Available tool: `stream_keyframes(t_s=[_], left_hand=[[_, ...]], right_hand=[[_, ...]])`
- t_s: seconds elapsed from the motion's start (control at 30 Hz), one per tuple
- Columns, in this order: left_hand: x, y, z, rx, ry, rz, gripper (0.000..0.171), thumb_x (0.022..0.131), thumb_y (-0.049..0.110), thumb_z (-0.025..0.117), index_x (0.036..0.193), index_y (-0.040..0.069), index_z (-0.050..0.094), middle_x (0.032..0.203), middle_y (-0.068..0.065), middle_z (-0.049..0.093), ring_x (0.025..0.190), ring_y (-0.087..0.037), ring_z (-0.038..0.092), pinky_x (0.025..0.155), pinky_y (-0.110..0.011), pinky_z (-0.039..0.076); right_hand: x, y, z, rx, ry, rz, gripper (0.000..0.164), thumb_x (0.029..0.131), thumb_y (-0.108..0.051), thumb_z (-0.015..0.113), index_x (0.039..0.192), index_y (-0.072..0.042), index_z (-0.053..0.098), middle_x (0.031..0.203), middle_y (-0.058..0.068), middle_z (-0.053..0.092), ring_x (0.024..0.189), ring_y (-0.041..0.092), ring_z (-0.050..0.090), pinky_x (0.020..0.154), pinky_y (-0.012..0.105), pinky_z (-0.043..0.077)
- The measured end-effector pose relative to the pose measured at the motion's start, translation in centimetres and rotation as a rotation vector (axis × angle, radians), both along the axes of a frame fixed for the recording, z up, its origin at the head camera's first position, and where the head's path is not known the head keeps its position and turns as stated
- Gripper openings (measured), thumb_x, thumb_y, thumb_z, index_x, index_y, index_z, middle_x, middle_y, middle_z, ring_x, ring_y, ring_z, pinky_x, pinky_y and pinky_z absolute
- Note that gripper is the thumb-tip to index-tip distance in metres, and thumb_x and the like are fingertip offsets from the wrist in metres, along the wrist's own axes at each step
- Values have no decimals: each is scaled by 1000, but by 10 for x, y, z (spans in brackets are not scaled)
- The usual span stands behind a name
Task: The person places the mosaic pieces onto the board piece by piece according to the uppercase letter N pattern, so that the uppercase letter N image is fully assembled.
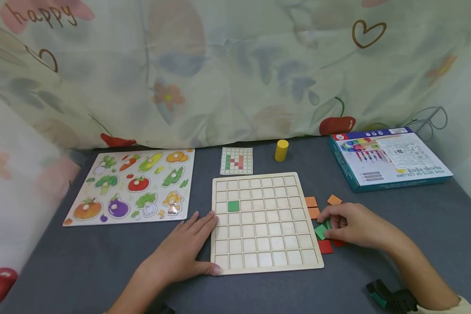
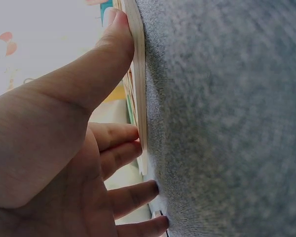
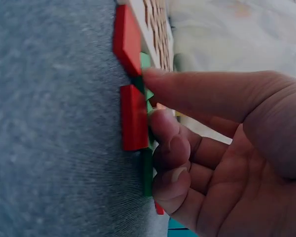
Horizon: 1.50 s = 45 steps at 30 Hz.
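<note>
A wooden grid board (image 1: 264,265) lies flat on the table, with one green tile (image 1: 233,206) in an upper-left cell. My left hand (image 1: 182,250) rests at the board's left edge, thumb at the lower corner and fingers extended; in the left wrist view the thumb (image 2: 116,47) touches the rim. Right of the board, my right hand (image 1: 355,224) has curled fingers, with thumb and forefinger at a loose green tile (image 1: 320,232) in a pinch. Red tiles (image 1: 325,247) lie below it, orange tiles (image 1: 310,202) above. The right wrist view shows a red tile (image 3: 133,118) beside the fingers.
Behind the board are a small pattern card (image 1: 237,161) with green and red squares and a yellow cylinder (image 1: 281,150). A vegetable picture board (image 1: 129,187) lies left. A flat game box (image 1: 392,159) sits at the back right, before a patterned curtain (image 1: 227,74).
</note>
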<state>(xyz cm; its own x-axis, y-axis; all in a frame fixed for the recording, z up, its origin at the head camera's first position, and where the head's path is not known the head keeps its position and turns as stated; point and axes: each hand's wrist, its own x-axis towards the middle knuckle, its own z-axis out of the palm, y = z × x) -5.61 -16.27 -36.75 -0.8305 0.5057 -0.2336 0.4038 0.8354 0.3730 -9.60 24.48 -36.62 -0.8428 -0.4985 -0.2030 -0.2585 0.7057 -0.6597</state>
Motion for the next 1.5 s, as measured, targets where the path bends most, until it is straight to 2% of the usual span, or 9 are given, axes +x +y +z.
stream_keyframes(t_s=[0.3,0.6,0.73,0.87,1.1,1.5], left_hand=[[0,0,0,17,9,-14,107,77,64,76,158,10,32,163,-5,28,148,-41,20,111,-65,24],[2,-2,0,20,16,-9,107,77,64,76,158,10,32,163,-6,28,148,-41,21,111,-65,24],[2,-3,0,29,22,-21,106,78,65,74,158,9,32,163,-7,28,148,-42,21,111,-65,24],[2,-3,0,35,27,-29,106,78,65,74,158,9,32,163,-7,28,147,-42,22,111,-65,24],[2,-3,-1,26,25,-25,106,78,66,73,158,9,32,163,-7,28,148,-42,21,111,-65,25],[2,-3,-2,31,25,-20,106,78,66,73,158,10,31,163,-6,27,148,-41,21,111,-65,24]], right_hand=[[1,3,-4,-28,5,13,21,86,-17,81,102,-11,68,72,-7,53,58,8,47,54,26,41],[1,-4,0,-7,-5,-37,25,82,-17,84,90,-14,61,73,-5,54,63,11,51,56,28,43],[2,-3,4,-27,-49,-64,20,84,-17,82,87,-13,63,73,-4,57,65,14,54,57,27,46],[2,-2,7,-37,-75,-80,17,86,-19,80,88,-12,65,72,-4,58,66,16,55,57,27,47],[2,-2,8,-87,-61,-86,11,89,-15,77,91,-10,67,76,-2,63,66,15,59,58,28,51],[1,-5,7,-188,-88,-177,11,89,-14,77,93,-5,72,80,2,67,69,17,65,64,29,55]])
